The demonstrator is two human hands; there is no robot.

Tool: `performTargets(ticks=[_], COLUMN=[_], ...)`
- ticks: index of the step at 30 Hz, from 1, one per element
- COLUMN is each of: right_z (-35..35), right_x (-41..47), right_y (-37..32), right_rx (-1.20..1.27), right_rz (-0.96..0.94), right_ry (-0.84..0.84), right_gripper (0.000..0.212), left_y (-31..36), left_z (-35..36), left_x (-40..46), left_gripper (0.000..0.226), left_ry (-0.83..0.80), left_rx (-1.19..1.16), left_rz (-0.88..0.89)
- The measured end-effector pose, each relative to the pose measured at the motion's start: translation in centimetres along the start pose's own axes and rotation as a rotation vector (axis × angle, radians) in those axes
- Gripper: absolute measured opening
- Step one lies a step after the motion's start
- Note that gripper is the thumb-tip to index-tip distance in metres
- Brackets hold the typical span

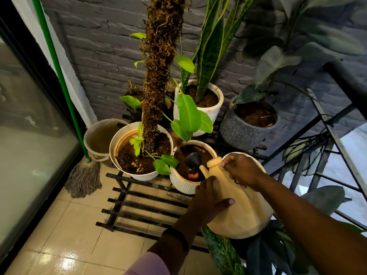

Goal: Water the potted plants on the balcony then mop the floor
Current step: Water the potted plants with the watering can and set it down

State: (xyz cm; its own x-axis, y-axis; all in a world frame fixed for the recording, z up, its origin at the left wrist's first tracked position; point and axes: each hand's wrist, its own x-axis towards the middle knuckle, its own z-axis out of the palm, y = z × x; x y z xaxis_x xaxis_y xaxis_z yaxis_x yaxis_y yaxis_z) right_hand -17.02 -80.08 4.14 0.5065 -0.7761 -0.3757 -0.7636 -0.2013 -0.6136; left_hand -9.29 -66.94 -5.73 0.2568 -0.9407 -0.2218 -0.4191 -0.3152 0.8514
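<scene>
left hand (206, 197), tilted watering can (238, 205), soil-filled ribbed pot (183, 184)

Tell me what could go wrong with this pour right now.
The watering can is tipped with its black rose over the small ribbed pot; water may overflow onto the tiled floor. The left hand only presses the can's side, so it could slip. The right hand grips the top.

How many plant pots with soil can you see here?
4. A large white round pot with the moss pole at left, a small ribbed white pot under the spout, a tall white pot behind, a speckled grey pot at right. Foliage may hide others.
</scene>
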Motion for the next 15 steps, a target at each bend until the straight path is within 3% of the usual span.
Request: performTargets(ticks=[10, 15], right_z=[0.0, 0.9], right_x=[-0.8, -2.6], right_y=[1.0, 1.9], right_rx=[0.000, 0.017], right_rz=[-0.035, -0.183], right_ry=[0.016, 0.048], right_gripper=[0.012, 0.008], left_y=[-0.2, -0.4], left_z=[1.0, 1.1], left_x=[-0.3, -1.6], left_gripper=[0.096, 0.113], left_ry=[0.005, 0.067], left_rx=[0.044, 0.232], left_rz=[0.008, 0.007])
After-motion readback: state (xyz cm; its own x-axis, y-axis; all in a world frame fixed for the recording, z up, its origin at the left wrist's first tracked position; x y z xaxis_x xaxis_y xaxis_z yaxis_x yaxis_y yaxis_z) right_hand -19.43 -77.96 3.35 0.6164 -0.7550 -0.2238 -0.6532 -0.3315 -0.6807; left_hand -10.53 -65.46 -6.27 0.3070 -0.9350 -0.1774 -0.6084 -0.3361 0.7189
